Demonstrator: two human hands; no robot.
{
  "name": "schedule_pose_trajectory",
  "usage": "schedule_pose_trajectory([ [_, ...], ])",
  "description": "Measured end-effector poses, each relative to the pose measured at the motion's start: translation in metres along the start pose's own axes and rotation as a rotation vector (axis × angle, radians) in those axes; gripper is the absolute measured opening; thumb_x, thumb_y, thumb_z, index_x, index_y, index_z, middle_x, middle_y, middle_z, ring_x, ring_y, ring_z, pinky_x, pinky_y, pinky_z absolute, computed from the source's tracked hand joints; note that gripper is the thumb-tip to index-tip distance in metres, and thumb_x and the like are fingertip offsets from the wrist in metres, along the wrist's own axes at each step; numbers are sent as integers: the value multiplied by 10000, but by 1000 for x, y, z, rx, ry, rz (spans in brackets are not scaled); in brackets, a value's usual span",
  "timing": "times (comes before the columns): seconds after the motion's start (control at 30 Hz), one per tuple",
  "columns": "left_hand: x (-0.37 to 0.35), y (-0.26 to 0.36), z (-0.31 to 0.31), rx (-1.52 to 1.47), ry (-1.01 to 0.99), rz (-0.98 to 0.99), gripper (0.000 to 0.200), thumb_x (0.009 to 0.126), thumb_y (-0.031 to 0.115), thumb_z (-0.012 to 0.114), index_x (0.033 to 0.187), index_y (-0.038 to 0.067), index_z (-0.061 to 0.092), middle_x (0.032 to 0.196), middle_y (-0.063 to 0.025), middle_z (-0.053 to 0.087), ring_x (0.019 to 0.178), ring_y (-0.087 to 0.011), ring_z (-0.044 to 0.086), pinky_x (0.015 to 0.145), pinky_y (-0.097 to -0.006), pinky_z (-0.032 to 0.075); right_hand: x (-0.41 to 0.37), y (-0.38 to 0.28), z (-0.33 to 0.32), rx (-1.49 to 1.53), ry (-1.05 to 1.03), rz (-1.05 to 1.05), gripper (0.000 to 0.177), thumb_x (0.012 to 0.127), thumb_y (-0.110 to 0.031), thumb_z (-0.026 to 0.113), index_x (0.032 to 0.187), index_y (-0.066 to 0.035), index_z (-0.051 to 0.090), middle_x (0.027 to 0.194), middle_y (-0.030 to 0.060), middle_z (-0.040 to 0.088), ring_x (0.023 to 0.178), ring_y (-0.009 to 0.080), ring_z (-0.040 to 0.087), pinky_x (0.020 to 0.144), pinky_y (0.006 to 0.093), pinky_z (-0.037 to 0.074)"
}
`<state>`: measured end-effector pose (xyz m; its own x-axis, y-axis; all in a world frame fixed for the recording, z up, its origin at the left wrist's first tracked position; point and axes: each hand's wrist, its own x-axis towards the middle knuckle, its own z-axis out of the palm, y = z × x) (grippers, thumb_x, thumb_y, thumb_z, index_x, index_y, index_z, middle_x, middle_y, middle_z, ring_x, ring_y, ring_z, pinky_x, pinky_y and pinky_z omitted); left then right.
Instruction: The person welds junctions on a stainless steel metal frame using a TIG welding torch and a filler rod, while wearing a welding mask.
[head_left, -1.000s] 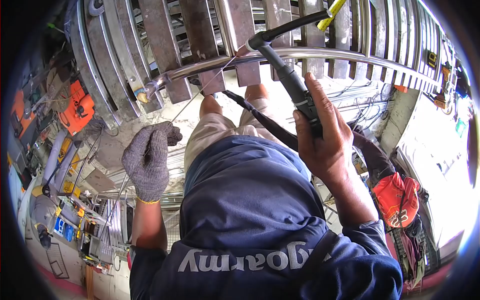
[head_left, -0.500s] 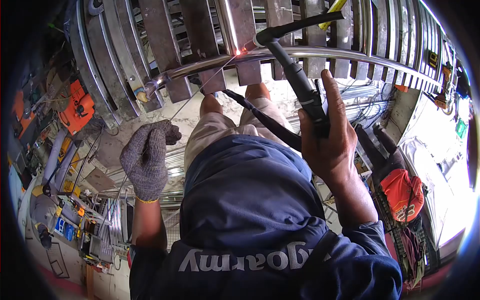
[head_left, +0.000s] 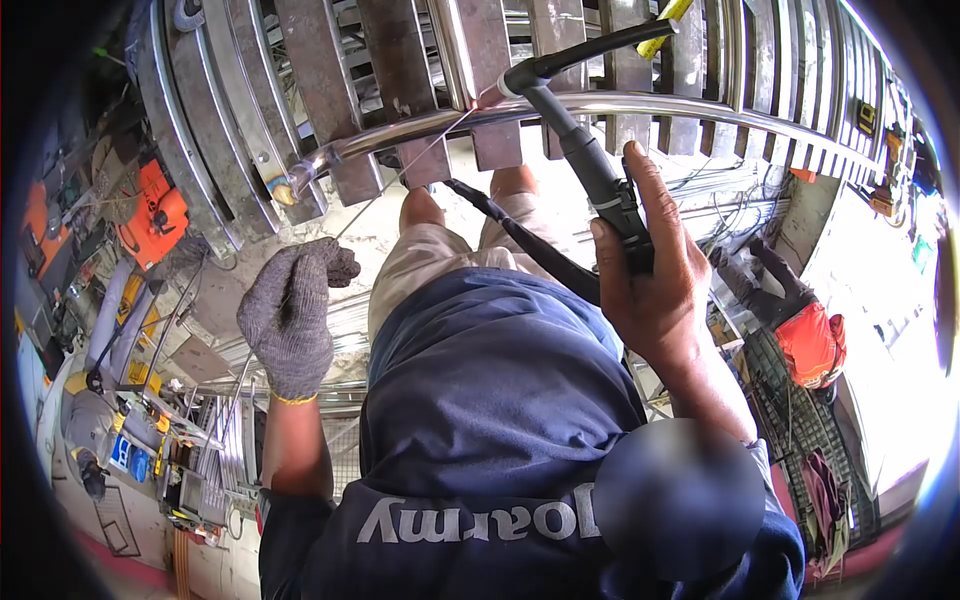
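Observation:
My left hand [head_left: 290,318], in a grey knit glove, is closed on a thin filler rod [head_left: 405,170]. The rod slants up to the joint between an upright shiny tube and a curved metal tube [head_left: 620,104]. In my bare right hand [head_left: 660,265] is a TIG welding torch [head_left: 582,150], with my fingers around its grey handle. Its head lies just right of the joint, nozzle pointing at it, and a faint reddish glow shows there. A black sleeved cable [head_left: 530,240] trails from near the handle toward my legs.
Flat metal bars [head_left: 395,60] stand in a row behind the curved tube. An orange case [head_left: 155,215] lies at the left. A person in red [head_left: 810,345] is at the right, another person [head_left: 90,430] at the lower left. Metal lengths [head_left: 740,200] lie on the floor.
The bright welding spot at the joint has dimmed. The torch has shifted slightly left, with my right hand. My left hand stays almost still. The person in red has moved.

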<state>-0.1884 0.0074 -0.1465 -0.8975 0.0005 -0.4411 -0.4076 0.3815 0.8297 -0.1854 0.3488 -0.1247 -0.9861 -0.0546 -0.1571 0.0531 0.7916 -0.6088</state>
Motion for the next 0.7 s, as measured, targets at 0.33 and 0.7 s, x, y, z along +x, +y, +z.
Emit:
schedule_pose_trajectory([
  [0.33, -13, -9, 16, 158, 58, 168, 271, 1117, 134, 575, 1126, -95, 720, 921, -169, 788, 804, -231, 756, 787, -366, 604, -3, -4, -3, 38, -71, 119, 642, 983, -47, 729, 1588, -6, 518, 1488, 260, 654, 1296, 389, 711, 1028, 434, 603],
  [0.7, -17, -7, 20, 308, 83, 324, 186, 1088, 57, 584, 1105, -76, 713, 891, -167, 784, 786, -251, 767, 753, -378, 614, -2, -10, -5, 12, -113, 118, 624, 975, -16, 724, 1574, -29, 553, 1395, 250, 712, 1180, 378, 767, 969, 420, 618],
])
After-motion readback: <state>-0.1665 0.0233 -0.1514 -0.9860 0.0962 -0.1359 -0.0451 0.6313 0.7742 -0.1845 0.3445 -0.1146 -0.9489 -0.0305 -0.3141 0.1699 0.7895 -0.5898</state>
